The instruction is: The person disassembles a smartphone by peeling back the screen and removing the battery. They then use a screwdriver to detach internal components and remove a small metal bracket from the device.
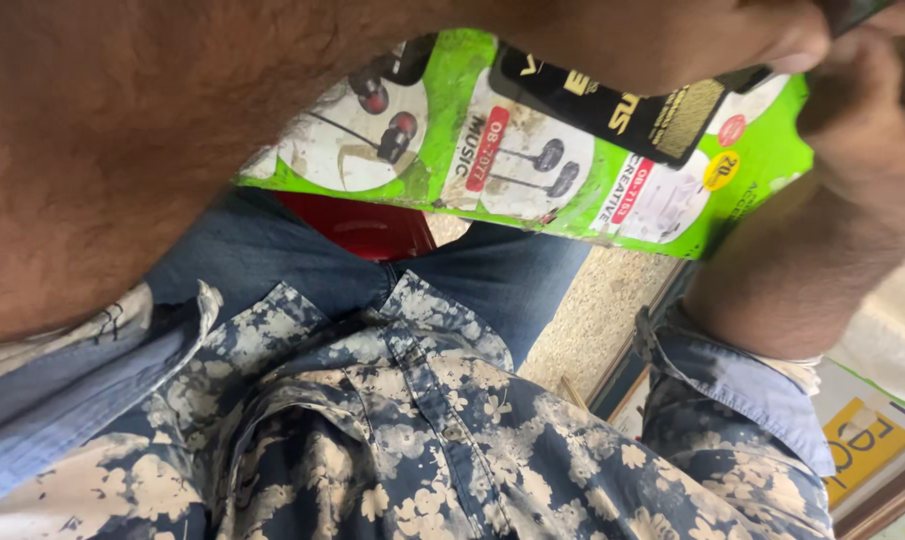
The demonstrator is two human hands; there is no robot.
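1. The left forearm (123, 150) fills the upper left of the view, close to the camera; it runs up to the left hand (773, 40) at the top edge.
2. A blue shirt with pale flowers (393, 440) covers the lower half, well below both grips, with blue jeans (263, 250) above it.
3. A green printed card sheet showing earphones (533, 150) lies just under both grips, slanting across the lap.
4. The right hand (863, 110) sits at the upper right, its fingers curled; what that grip encloses is cut off by the picture's edge, so I cannot tell.
5. A red object (363, 225) peeks out beneath the green sheet.
6. A black packet with gold print (613, 105) hangs from the left grip, pinched at its upper end and lying over the green sheet.
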